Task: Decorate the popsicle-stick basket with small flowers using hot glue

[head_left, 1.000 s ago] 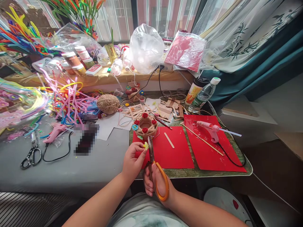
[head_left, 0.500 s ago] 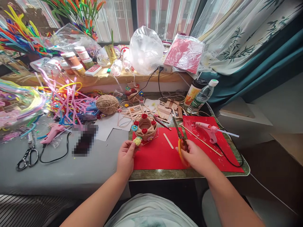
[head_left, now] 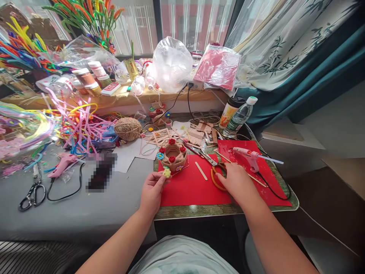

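Note:
My left hand (head_left: 152, 189) pinches a small yellow flower (head_left: 167, 173) between thumb and fingertips. Just beyond it stands a round basket of wooden craft sticks (head_left: 170, 166), trimmed with red roses and blue and pink flowers. My right hand (head_left: 238, 182) is on the handles of a pair of orange-handled scissors (head_left: 213, 161), which lie low over the red sheet (head_left: 188, 192) with blades pointing away to the left. Some of its fingers are hidden under the hand. A single craft stick (head_left: 201, 171) lies on the sheet between my hands.
A pink glue gun (head_left: 249, 155) rests on the right red sheet, its cord trailing. Behind are loose craft sticks (head_left: 196, 136), a twine ball (head_left: 127, 128), a water bottle (head_left: 240, 117) and a cup (head_left: 230, 110). On the left lie black-handled scissors (head_left: 33, 192) and another glue gun (head_left: 63, 164).
My right hand has lowered the scissors from a raised, upright angle to nearly flat on the table, blades pointing away. The left hand keeps the yellow flower, turned slightly.

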Demonstrator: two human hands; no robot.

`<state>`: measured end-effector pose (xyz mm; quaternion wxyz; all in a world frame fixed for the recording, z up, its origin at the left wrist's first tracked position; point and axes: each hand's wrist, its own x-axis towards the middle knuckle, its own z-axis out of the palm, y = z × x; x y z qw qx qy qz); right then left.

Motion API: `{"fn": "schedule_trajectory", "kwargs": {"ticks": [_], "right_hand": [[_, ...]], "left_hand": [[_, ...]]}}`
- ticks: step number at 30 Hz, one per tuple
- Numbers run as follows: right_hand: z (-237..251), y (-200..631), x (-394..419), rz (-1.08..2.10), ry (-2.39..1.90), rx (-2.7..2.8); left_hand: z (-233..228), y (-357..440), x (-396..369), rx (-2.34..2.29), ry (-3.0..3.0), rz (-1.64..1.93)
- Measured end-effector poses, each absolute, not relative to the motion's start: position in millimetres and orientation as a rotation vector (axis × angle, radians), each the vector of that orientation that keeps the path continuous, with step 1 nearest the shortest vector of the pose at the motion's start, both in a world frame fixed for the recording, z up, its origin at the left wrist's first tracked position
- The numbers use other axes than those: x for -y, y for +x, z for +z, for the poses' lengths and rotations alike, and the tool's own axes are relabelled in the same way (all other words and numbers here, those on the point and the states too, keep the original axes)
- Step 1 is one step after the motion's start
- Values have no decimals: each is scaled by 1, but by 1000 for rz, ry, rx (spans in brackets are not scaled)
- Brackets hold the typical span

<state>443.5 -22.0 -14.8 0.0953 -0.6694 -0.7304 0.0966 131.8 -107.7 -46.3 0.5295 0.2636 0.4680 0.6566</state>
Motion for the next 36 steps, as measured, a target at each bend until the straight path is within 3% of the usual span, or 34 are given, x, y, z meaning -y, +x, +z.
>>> {"fn": "schedule_trajectory", "kwargs": {"ticks": [6, 10, 15, 29, 34, 36], "right_hand": [[-11, 399, 34, 573, -1351, 2081], [-22, 359, 18, 841, -1168, 1865], [-42, 329, -11, 1282, -1037, 1628], [-50, 309, 54, 1470, -924, 1283], [-40, 318, 72, 1419, -979, 1223], [-36, 322, 83, 1473, -970, 1199]], "left_hand": [[-50, 130, 102, -1216, 635, 1732], [-50, 127, 97, -1230, 576, 1860], [-45, 130, 96, -1156, 602, 1776], [-31, 79, 53, -1257, 727, 1647], [-11, 68, 81, -1504, 1147, 1915], [-9, 73, 106, -1531, 1506, 1819]]}}
